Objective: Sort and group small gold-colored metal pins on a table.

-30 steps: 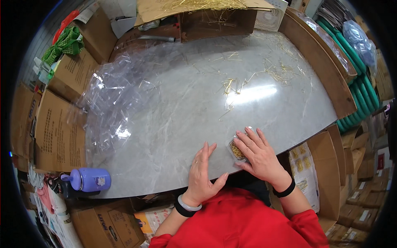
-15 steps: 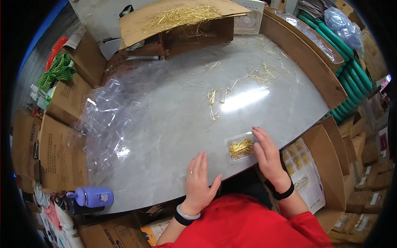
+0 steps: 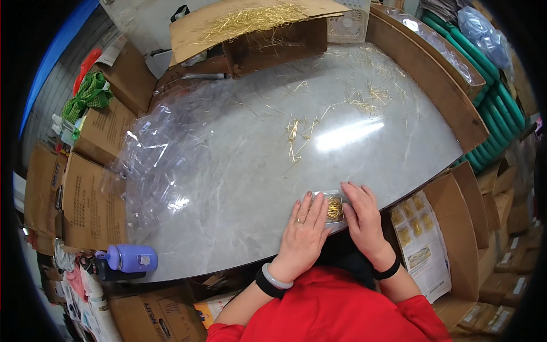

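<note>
A small clear plastic box (image 3: 336,219) with thin gold wire hooks (image 3: 333,208) inside lies near the front edge of the table. My left hand (image 3: 303,233) reaches over its left part, fingers stretched out flat and covering some of it. At the box's right side is my right hand (image 3: 364,221), its fingers extended and slightly bent, the thumb by the rim. Neither hand is closed around anything. More gold wire hooks (image 3: 293,130) are scattered beyond the box, toward the middle and far right of the grey table (image 3: 239,171).
Clear plastic boxes (image 3: 159,154) are heaped at the left. A purple bottle (image 3: 134,258) stands at the near left. Cardboard with a pile of gold hooks (image 3: 250,24) sits at the back. At right, an open carton (image 3: 464,239) holds a sheet with packed hooks (image 3: 419,251).
My left hand has moved right and forward onto the box of hooks. My right hand stays beside it, its fingers more bent. The view has shifted slightly.
</note>
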`<state>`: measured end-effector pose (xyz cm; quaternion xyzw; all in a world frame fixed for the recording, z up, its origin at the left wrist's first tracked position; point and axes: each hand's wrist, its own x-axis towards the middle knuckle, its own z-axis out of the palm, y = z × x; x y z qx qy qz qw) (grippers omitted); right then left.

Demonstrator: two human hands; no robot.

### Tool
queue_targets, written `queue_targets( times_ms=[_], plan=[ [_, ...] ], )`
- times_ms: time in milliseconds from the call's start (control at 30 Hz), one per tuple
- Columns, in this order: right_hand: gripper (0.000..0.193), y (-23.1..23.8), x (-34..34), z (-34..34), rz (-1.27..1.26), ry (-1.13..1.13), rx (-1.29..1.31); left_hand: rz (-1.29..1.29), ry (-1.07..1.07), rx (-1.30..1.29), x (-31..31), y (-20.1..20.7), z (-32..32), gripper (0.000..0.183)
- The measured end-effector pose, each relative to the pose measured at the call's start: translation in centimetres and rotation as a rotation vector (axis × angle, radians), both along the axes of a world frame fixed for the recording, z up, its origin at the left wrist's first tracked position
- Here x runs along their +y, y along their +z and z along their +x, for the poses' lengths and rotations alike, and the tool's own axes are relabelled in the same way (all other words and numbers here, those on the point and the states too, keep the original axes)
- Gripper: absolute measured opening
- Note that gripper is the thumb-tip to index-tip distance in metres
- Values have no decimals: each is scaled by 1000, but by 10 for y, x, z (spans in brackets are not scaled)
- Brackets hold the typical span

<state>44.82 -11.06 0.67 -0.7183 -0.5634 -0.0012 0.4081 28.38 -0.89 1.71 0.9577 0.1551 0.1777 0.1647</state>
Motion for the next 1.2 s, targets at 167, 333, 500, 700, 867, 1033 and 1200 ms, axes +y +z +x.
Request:
queue_targets(
  times_ms=[167, 333, 500, 700, 867, 1033, 1200],
  plan=[
    [65, -5, -14, -46, -30, -22, -97, 20, 26, -39, -6, -8, 1, 65],
    [69, -1, -13, -33, -42, 42, -93, -2, -13, -82, -3, -13, -5, 73],
    [65, 1, -6, -18, -146, 169, -225, -242, -49, -101, -1, -8, -5, 94],
    [57, -3, -18, 5, -252, -134, -385, -191, -33, -133, 0, -7, -13, 96],
    [55, -24, -57, 128, -376, -614, -487, -175, 19, -191, 1, -14, -18, 91],
    [50, -23, -80, 229, -357, -716, -429, -167, -6, -203, 0, -13, -12, 88],
    [55, 0, -62, 209, -471, -808, -496, -235, 17, -251, 3, -15, -21, 82]
  ],
)
